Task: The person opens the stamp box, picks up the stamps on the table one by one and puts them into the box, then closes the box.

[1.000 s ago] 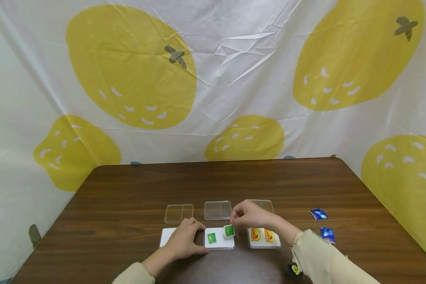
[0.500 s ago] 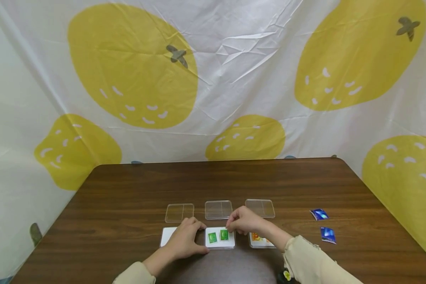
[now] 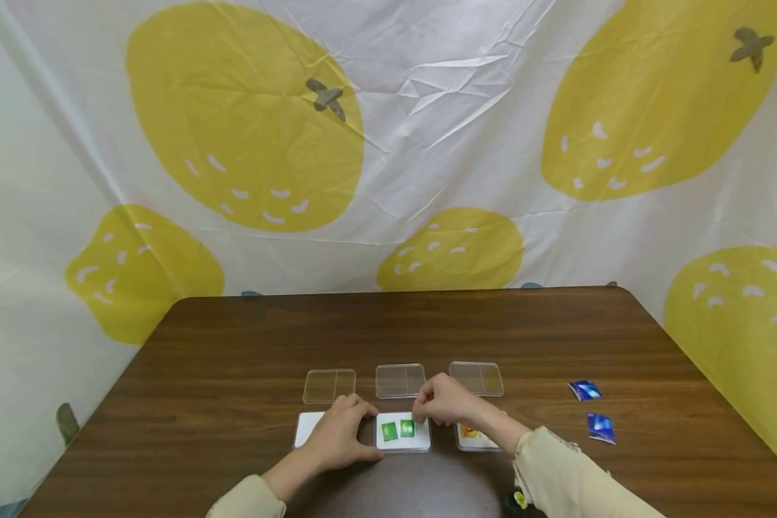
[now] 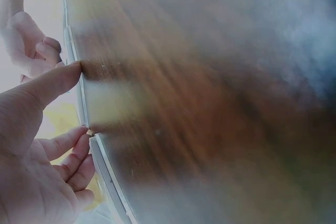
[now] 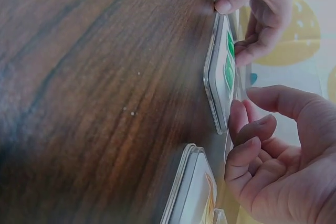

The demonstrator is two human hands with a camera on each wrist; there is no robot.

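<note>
Two small green squares (image 3: 407, 429) lie side by side on the white top of the middle flat case (image 3: 421, 444), which has clear edges. My left hand (image 3: 340, 435) holds this case at its left end, thumb at the near corner and fingers toward the far corner. In the right wrist view the left thumb (image 5: 224, 7) touches the case's edge. My right hand (image 3: 445, 400) hovers at the case's far right corner, beside the right green square. Its fingers (image 5: 242, 162) are loosely bent, and nothing shows between thumb and forefinger.
Left of it, another white-topped case (image 3: 306, 426) is partly behind the left hand. A case with orange pictures (image 3: 470, 432) sits under the right forearm. Three clear lids (image 3: 399, 381) lie in a row behind. Two blue pieces (image 3: 601, 428) lie at the right.
The right hand has brought the right green square down and leftward onto the middle case and no longer pinches it. My left hand has kept its place.
</note>
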